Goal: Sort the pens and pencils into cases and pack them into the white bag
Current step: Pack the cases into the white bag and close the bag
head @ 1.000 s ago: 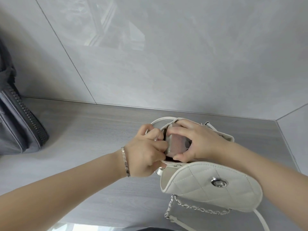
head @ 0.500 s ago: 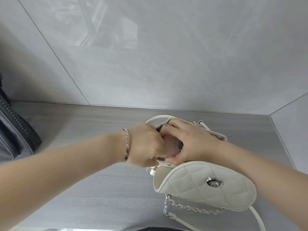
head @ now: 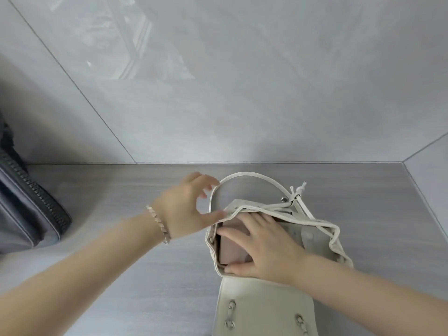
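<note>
The white bag (head: 266,309) stands on the grey table with its mouth open upward and its flap hanging toward me. A pink case (head: 231,251) sits inside the mouth, at its left side. My right hand (head: 264,248) lies flat on the case with fingers spread, its thumb along the near rim. My left hand (head: 184,204) hovers just left of the bag, fingers loosely spread, with the thumb tip at the rim of the mouth. The bag's white handle loop (head: 244,175) arches behind. No loose pens or pencils are in view.
A dark grey zippered bag (head: 29,214) lies at the left edge of the table. A grey tiled wall (head: 242,93) rises right behind the table, and another wall closes the right side.
My left hand has let go and drawn back to the left of the bag. The case has gone deeper into the mouth under my right hand. The view has shifted more directly over the bag.
</note>
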Available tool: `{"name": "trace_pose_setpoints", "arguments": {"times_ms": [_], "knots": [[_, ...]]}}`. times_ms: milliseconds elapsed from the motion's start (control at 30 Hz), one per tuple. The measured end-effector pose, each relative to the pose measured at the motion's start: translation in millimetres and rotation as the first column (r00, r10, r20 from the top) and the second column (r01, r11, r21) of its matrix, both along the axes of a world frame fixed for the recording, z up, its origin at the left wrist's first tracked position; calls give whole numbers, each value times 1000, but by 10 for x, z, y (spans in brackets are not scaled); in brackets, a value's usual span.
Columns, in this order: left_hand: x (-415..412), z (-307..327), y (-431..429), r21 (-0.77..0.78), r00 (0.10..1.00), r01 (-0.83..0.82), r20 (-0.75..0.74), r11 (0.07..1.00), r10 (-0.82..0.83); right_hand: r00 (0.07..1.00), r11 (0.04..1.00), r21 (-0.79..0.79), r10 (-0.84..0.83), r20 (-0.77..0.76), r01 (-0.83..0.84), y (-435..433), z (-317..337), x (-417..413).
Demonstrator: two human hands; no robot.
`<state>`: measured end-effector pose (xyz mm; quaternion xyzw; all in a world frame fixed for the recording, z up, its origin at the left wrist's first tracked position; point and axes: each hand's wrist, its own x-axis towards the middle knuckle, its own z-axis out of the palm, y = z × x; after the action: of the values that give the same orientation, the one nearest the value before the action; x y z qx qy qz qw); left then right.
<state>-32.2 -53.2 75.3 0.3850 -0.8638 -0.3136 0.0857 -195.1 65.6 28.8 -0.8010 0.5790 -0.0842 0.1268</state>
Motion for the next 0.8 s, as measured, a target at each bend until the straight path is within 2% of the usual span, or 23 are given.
{"name": "trace_pose_setpoints", "arguments": {"times_ms": [33, 67, 133, 200, 267, 333, 400, 500, 633, 700, 800], "knots": [[-55, -28, 35, 95, 981, -51, 189, 994, 32, 1000, 1000, 10, -8, -2, 8, -2, 25, 6], [-119, -27, 82, 148, 952, -51, 307, 988, 3, 999, 999, 26, -33, 16, 33, -4, 63, 3], [-175, -64, 177, 191, 951, -27, 307, 981, -34, 981, 988, 43, -152, 123, 147, 9, 171, -49], [-132, -132, 233, 157, 970, -51, 245, 986, 11, 903, 931, 137, -363, 228, 339, -18, 244, -134], [-134, -178, 329, 138, 955, -122, 287, 983, 78, 846, 880, 227, -468, 256, 418, -73, 219, -269], [-205, -201, 392, 241, 940, -266, 281, 933, 195, 862, 883, 313, -435, 259, 351, -163, 177, -385], [-291, -208, 403, 268, 929, -331, 263, 905, 262, 901, 874, 385, -391, 190, 298, -201, 200, -441], [-274, -198, 403, 207, 925, -333, 262, 920, 276, 937, 908, 293, -338, 87, 300, -191, 271, -400], [-194, -128, 465, 253, 934, -269, 305, 929, 187, 945, 935, 139, -324, -44, 327, -103, 241, -237], [-167, -109, 511, 318, 947, -254, 275, 914, 168, 941, 936, 128, -312, -134, 328, -100, 238, -217], [-164, -117, 575, 378, 951, -284, 228, 881, 208, 941, 930, 158, -315, -121, 332, -141, 235, -226]]}}
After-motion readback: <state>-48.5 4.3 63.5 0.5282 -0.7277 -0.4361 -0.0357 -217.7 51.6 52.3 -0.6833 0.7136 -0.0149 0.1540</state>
